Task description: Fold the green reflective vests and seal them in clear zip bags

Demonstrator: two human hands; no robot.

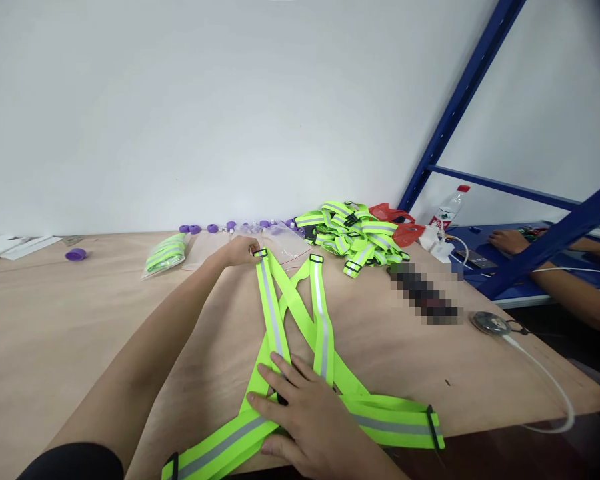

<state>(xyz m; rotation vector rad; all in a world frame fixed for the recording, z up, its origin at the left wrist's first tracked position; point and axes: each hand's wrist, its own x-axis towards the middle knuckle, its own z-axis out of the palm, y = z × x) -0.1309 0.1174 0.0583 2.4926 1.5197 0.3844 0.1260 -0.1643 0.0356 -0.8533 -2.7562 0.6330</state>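
Note:
A neon-yellow reflective vest [323,333] made of elastic straps with grey stripes lies spread on the table near its front edge. At the top of its left shoulder strap, beside a black buckle, my left hand [243,251] pinches the strap end. My right hand [313,417] rests flat with fingers spread on the lower middle, where the straps meet the waist band. Part of the black fastener there is hidden under that hand. The second shoulder strap, with its own black buckle [317,259], lies to the right, untouched.
Behind are a pile of similar vests [360,233], a bagged vest [165,255], clear plastic bags [285,241] and purple caps [213,228]. At right stand a blue metal frame [460,100], a bottle [449,210] and a cabled round device [491,323]. Another person's arm [570,283] is beyond the frame.

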